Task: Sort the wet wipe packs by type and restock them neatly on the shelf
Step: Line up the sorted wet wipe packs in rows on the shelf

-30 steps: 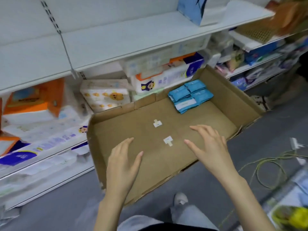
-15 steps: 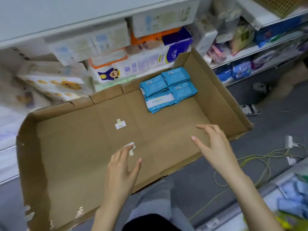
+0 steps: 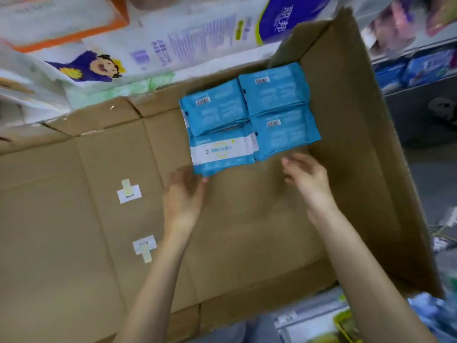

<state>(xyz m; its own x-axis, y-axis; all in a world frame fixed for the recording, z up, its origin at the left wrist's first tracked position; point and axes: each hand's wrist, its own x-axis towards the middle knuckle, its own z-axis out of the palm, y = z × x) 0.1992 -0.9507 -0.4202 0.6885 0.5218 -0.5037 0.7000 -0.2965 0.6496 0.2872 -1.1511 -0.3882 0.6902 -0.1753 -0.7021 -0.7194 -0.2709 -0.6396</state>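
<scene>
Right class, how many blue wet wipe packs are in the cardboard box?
4 on top, in the far right corner of the cardboard box: far-left pack, far-right pack, near-left pack with a white band, near-right pack. More may lie hidden beneath them.

The left hand (image 3: 184, 196) and right hand (image 3: 308, 180) are bare, the forearms too (as far as they show). Pale grey-blue trousers (image 3: 235, 331) show below.

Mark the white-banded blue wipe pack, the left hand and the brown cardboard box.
white-banded blue wipe pack (image 3: 222, 152): head view, on its white band.
left hand (image 3: 184, 200): head view, back of hand.
brown cardboard box (image 3: 346, 125): head view, inner right wall.
</scene>
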